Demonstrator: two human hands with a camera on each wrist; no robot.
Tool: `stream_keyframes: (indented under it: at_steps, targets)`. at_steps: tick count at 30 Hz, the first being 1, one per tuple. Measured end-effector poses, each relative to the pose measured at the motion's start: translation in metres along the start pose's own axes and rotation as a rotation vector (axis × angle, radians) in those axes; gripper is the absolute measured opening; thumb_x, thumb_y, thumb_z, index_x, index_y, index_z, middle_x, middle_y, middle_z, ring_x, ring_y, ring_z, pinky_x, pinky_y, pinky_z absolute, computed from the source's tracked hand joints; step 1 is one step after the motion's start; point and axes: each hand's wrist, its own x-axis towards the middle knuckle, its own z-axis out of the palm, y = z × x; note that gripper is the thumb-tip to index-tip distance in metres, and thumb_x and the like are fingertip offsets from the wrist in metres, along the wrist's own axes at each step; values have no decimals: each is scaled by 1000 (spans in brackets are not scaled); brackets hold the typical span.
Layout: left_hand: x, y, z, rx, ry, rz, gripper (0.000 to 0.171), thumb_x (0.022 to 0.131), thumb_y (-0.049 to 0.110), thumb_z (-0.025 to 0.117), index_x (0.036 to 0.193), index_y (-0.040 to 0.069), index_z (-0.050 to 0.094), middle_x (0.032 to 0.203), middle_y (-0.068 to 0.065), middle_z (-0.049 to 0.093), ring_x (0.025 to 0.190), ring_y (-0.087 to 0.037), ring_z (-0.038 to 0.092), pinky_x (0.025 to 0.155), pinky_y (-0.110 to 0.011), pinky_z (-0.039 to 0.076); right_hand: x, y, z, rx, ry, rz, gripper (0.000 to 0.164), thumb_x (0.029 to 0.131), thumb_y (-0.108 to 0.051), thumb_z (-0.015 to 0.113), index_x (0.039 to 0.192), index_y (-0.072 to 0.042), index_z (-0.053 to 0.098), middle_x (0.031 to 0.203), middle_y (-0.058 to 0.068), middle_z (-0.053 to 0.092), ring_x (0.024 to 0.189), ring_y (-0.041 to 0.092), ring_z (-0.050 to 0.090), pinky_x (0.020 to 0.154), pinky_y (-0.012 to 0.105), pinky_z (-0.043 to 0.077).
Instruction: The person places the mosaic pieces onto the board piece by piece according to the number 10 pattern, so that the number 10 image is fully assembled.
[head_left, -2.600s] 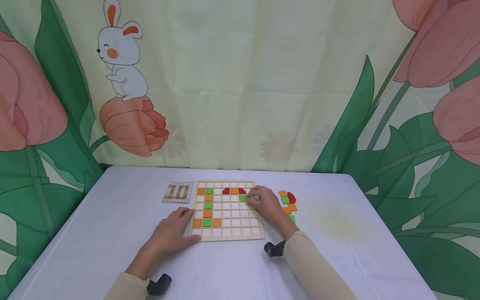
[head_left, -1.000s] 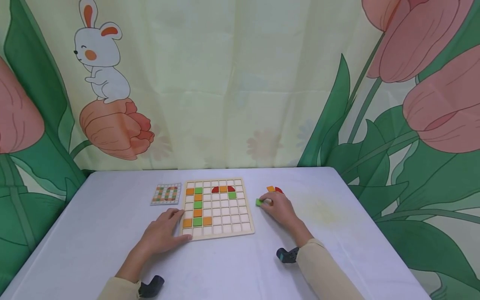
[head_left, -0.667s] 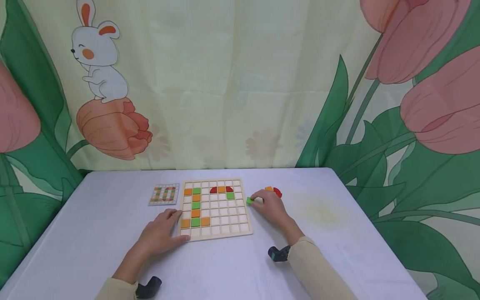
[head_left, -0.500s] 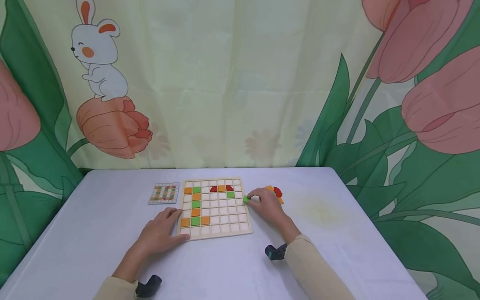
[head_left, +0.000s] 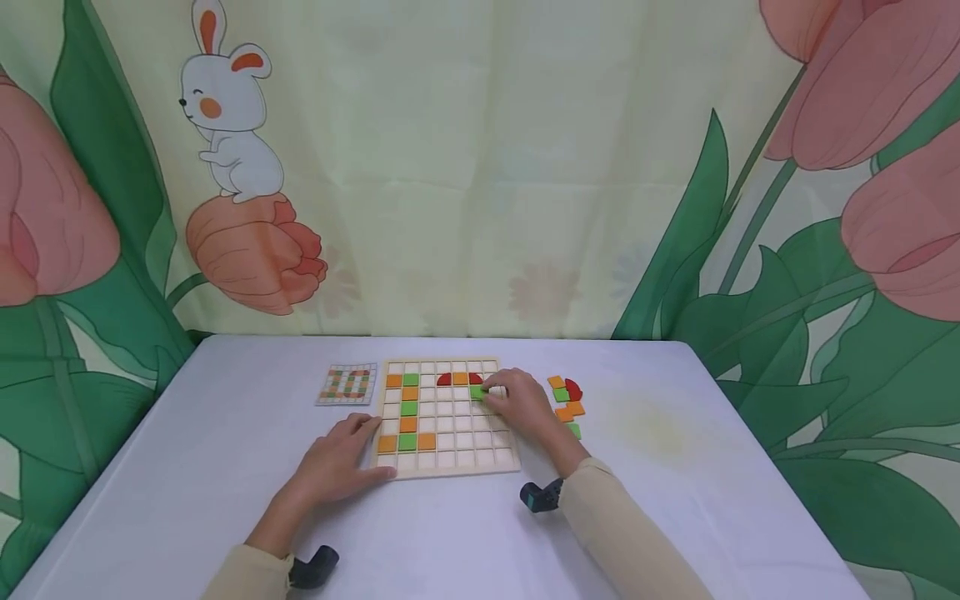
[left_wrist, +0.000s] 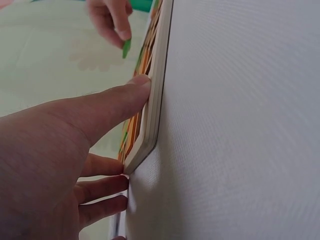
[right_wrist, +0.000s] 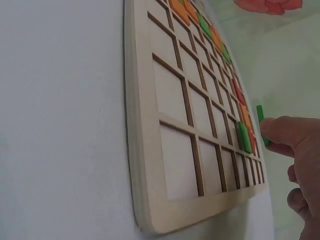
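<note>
My right hand (head_left: pixel 528 407) pinches a green square tile (right_wrist: pixel 260 117) between thumb and fingertip, raised above the far right part of a wooden grid board (head_left: pixel 457 474). Below it, a green tile (right_wrist: pixel 244 137) sits in a cell near a red quarter-round tile (head_left: pixel 444 380) and an orange tile (head_left: pixel 460 379). Orange and green tiles form a column (head_left: pixel 408 408) on the board's left side. My left hand (head_left: pixel 333 462) rests at the near left corner, its thumb (left_wrist: pixel 120 102) on the front rim and its fingers along the left edge.
A small printed pattern card (head_left: pixel 347 385) lies left of the board. To the right are loose tiles: a red piece (head_left: pixel 573 389), orange squares (head_left: pixel 573 408) and green squares (head_left: pixel 562 395). A white cloth covers the table (head_left: pixel 420 542); a printed curtain (head_left: pixel 480 250) hangs behind.
From the loose tiles on the right, my right hand has carried a green tile left over the board. Earlier it was at the green tile in the grid. My left hand stays at the corner.
</note>
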Motion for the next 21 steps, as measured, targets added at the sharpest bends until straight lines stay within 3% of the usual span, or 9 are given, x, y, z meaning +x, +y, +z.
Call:
stream_keyframes:
  at_steps: [12, 21]
  targets:
    - [2, 1, 7, -4, 23, -9, 88, 72, 56, 77, 143, 13, 47, 140, -6, 50, 124, -24, 49, 96, -50, 45, 20, -19, 19, -14, -46, -125, 16, 88, -23, 72, 102, -17, 76, 111, -1, 72, 112, 19, 62, 104, 43, 44]
    - [0, 2, 6, 2, 30, -23, 87, 73, 55, 77, 143, 13, 47, 140, -6, 50, 125, -24, 49, 95, -48, 46, 30, -25, 32, -43, -69, -173, 12, 87, -22, 72, 98, -17, 77, 108, -2, 72, 107, 19, 62, 95, 42, 49]
